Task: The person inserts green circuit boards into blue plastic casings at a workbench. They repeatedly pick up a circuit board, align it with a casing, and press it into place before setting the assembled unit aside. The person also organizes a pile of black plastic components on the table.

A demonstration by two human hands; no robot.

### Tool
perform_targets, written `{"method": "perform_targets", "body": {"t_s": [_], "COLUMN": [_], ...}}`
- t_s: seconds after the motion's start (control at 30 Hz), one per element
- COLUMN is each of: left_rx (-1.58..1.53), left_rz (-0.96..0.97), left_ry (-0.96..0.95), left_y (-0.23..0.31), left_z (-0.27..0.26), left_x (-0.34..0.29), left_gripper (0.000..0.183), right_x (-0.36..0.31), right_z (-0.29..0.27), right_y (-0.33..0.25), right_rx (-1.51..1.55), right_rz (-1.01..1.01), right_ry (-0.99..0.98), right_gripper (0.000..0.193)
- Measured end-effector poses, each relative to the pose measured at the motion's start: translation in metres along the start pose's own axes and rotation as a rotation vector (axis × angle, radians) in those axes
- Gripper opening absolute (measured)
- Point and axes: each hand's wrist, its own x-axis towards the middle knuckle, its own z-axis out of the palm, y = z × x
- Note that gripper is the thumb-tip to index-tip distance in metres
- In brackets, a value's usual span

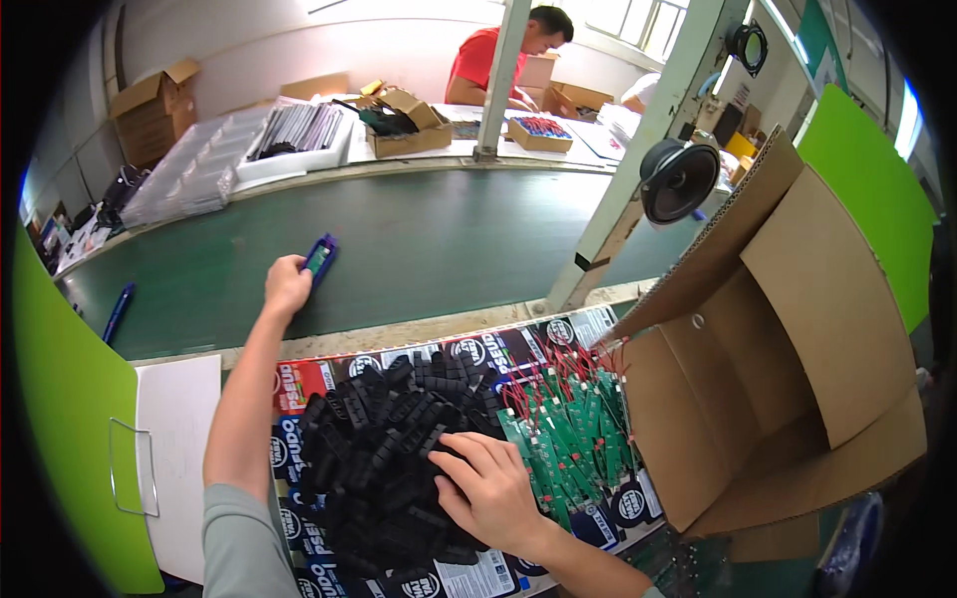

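My left hand point(288, 286) is closed on a blue plastic housing point(319, 261), held out over the green conveyor belt. Part of a green circuit board shows inside the housing. Below, my right hand point(490, 490) rests over a heap of black plastic parts point(369, 453); its fingers are bent and apart, the fingertips touching the heap. No part is seen gripped in them. To the right of the heap lie many green circuit boards point(563, 439) with red wires, on the same printed cardboard sheet point(299, 389).
Another blue housing point(119, 311) lies on the conveyor belt point(419, 239) at left. An open cardboard box point(698, 429) stands at right, beside a metal post point(618, 189) carrying a speaker point(680, 179). Beyond the belt, a person in red point(478, 65) works at a table.
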Motion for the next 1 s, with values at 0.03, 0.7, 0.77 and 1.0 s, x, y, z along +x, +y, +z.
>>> {"method": "perform_targets", "body": {"t_s": [0.03,0.7,0.77,1.0], "left_rx": [0.027,-0.406,-0.147,-0.107], "left_rz": [0.024,1.168,0.930,-0.040], "left_ry": [-0.005,-0.883,-1.153,-0.842], "left_y": [0.000,0.061,0.020,-0.142], "left_z": [-0.005,-0.163,-0.151,-0.089], "left_x": [-0.002,-0.504,-0.518,-0.530], "left_gripper": [0.036,0.029,0.030,0.029], "right_x": [0.000,-0.001,-0.005,-0.008], "right_z": [0.001,0.013,0.012,0.015], "right_y": [0.000,-0.001,0.001,0.002], "right_rx": [0.007,-0.055,-0.054,-0.044], "right_rz": [0.001,-0.068,-0.065,-0.076], "right_ry": [0.005,0.071,0.084,0.100], "right_gripper": [0.033,0.024,0.024,0.024]}}
